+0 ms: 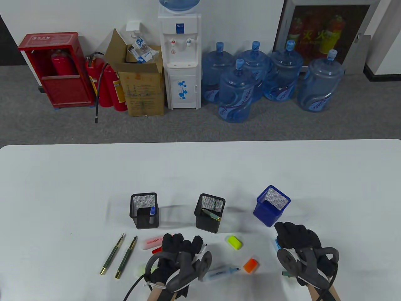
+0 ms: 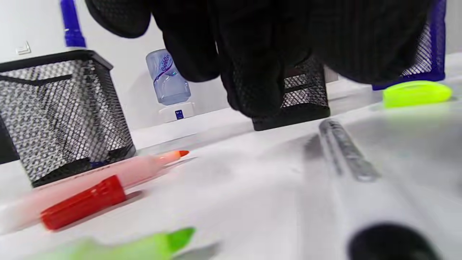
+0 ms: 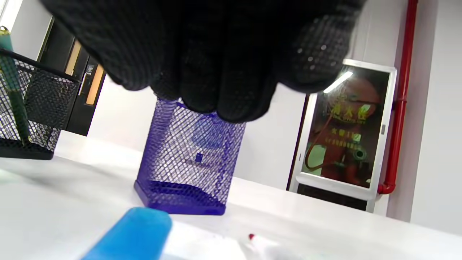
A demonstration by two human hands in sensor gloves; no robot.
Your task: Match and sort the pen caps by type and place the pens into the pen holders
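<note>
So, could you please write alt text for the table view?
Two gloved hands, left hand and right hand, rest among loose highlighters and caps on a white table, below three mesh pen holders: two black, one blue.

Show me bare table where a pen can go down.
Free: the table beyond the three holders, and left of the green pens. Crowded: around the left hand, among highlighters and caps.

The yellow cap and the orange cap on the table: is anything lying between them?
No. In the table view, only bare white table separates the yellow cap from the orange cap.
</note>
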